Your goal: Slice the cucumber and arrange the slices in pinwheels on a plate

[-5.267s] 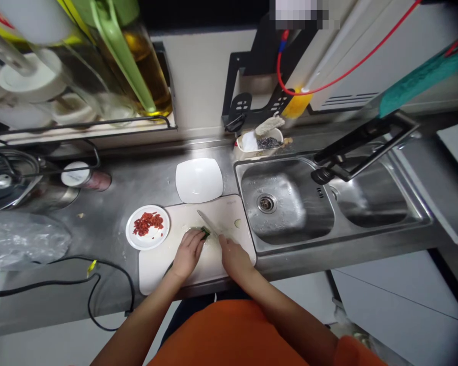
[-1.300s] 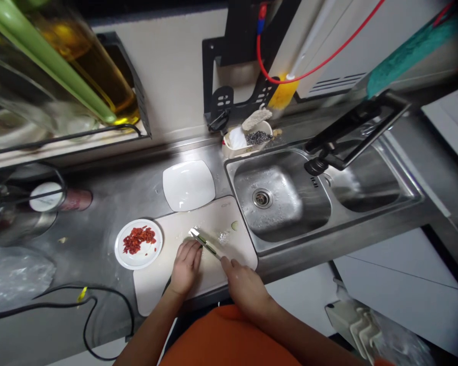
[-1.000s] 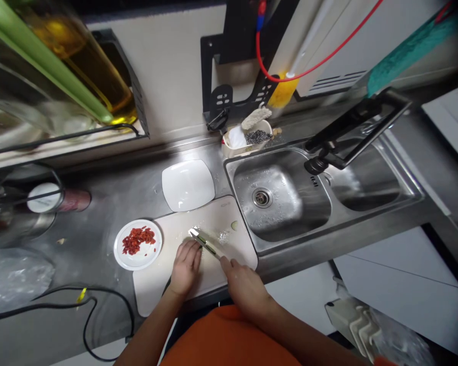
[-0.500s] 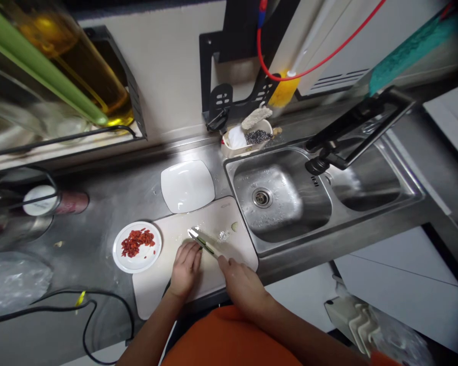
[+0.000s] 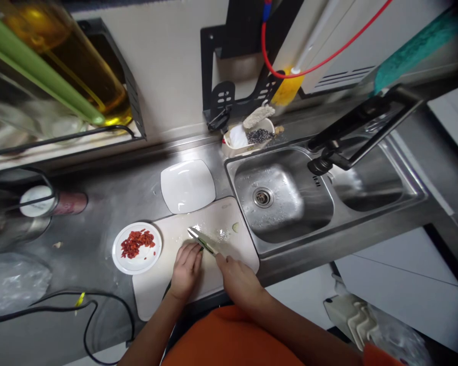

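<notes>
My right hand [image 5: 238, 278] grips a knife [image 5: 201, 240] by its handle, the blade slanting up and left over a pale cutting board [image 5: 213, 274]. Close beside the blade, my left hand [image 5: 187, 267] has its fingers curled down on a dark green vegetable, likely a cucumber [image 5: 167, 290]; most of it is hidden under the hand. A thin pale-green slice [image 5: 235, 227] lies near the board's right edge, with wet spots around the blade tip. Left of the board, a round white plate [image 5: 148, 264] carries small red pieces [image 5: 135, 244].
A white square plate [image 5: 188, 185] sits behind the board. To the right is a double sink [image 5: 278, 203] with a black faucet [image 5: 339, 137]. A caddy [image 5: 234, 150] with scrubbers stands behind it. Black cable [image 5: 95, 310] and clear plastic [image 5: 15, 282] lie at left.
The right hand and knife handle have shifted slightly left, closer to the left hand. The left hand stays in place on the vegetable. The view has tilted a little.
</notes>
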The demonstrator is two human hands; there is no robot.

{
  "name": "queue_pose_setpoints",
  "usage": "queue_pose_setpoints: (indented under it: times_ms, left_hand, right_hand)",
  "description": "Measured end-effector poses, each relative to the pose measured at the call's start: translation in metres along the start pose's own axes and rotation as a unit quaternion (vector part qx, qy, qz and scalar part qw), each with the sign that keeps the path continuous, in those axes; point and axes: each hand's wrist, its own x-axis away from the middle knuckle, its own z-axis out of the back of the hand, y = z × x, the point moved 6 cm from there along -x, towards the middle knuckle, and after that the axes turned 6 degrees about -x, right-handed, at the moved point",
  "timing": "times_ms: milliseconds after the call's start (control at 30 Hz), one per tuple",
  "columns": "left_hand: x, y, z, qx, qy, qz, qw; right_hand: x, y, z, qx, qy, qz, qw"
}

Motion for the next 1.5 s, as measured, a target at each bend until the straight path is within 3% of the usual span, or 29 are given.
queue_pose_setpoints:
  times_ms: [300, 600, 833, 1033, 1500]
  left_hand:
    - [0.0, -0.001, -0.001, 0.004, -0.003, -0.002, 1.0]
    - [0.002, -0.001, -0.002, 0.003, 0.002, -0.006, 1.0]
    - [0.0, 0.0, 0.0, 0.017, 0.012, -0.01, 1.0]
    - [0.001, -0.001, 0.0, 0.012, 0.017, -0.008, 1.0]
    - [0.003, 0.0, 0.001, -0.007, 0.017, -0.013, 1.0]
  right_hand:
    - [-0.016, -0.001, -0.01, -0.009, 0.004, 0.004, 1.0]
    - [-0.024, 0.004, -0.019, -0.005, 0.051, 0.021, 0.998]
    - [-0.005, 0.014, -0.006, -0.001, 0.054, -0.003, 0.999]
    - [0.015, 0.01, -0.008, 0.006, 0.007, -0.013, 1.0]
    - [0.022, 0.006, -0.003, -0.001, -0.021, -0.031, 0.999]
